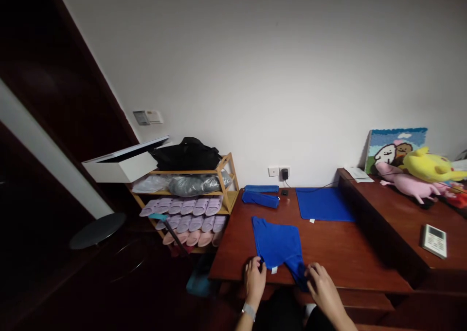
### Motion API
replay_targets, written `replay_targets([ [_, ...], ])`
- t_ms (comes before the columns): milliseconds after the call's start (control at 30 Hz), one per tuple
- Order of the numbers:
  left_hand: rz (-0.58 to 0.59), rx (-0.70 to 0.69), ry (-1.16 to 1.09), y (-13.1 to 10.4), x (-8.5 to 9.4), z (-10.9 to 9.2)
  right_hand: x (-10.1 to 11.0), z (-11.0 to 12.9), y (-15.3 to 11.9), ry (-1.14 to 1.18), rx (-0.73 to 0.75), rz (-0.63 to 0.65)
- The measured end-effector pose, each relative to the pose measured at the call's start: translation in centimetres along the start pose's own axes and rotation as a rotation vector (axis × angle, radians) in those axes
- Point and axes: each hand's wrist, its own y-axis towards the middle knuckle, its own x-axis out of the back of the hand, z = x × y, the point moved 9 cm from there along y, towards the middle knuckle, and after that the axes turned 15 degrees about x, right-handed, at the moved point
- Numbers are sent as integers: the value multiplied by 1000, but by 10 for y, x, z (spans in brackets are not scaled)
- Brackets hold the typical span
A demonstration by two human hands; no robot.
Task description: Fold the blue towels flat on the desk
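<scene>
A crumpled blue cloth (279,241) with a small white tag lies on the brown wooden table (226,258) in front of me. My left hand (254,278) has its fingers pinched at the cloth's near left corner. At the near right end, which hangs towards the table's front edge, my right hand (320,282) has its curled fingers on the fabric. Further back, a second blue cloth (323,204) is spread flat, also with a white tag. Folded blue cloths (260,199) sit at the table's back left.
A wooden shoe rack (228,194) with several slippers, a black bag (189,155) and a white box (120,168) stands left of the table. On the raised ledge at right are plush toys (408,182) and a white device (434,241). A black plug (285,174) sits in the wall socket.
</scene>
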Motion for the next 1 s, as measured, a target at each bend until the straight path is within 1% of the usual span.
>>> replay_targets([
  [67, 26, 48, -3, -9, -5, 1, -8, 24, 28, 21, 65, 46],
  [100, 42, 66, -4, -11, -8, 1, -17, 36, 43, 31, 96, 94],
  [167, 78, 97, -10, -10, -11, 0, -41, 54, 70, 39, 114, 220],
  [233, 117, 130, -29, -6, -14, -1, -65, 62, 87, 37, 80, 326],
  [300, 156, 156, -65, -3, -16, -4, -84, 63, 94, 45, 30, 367],
  [400, 209, 168, -140, -5, -19, -7, -97, 59, 90, 79, -34, 341],
  [533, 242, 202, -250, -8, -25, -6, -102, 48, 83, 198, -111, 261],
  [633, 246, 255, -359, -6, -27, -3, -104, 38, 86, 348, -177, 204],
  [733, 277, 289, -540, -8, -29, -5, -106, 30, 89, 562, -248, 151],
  [867, 342, 298, -868, -18, -26, -14, -102, 29, 85, 871, -347, 48],
  [1000, 336, 306, -1143, -25, -14, -18, -87, 35, 79, 1099, -422, -106],
])
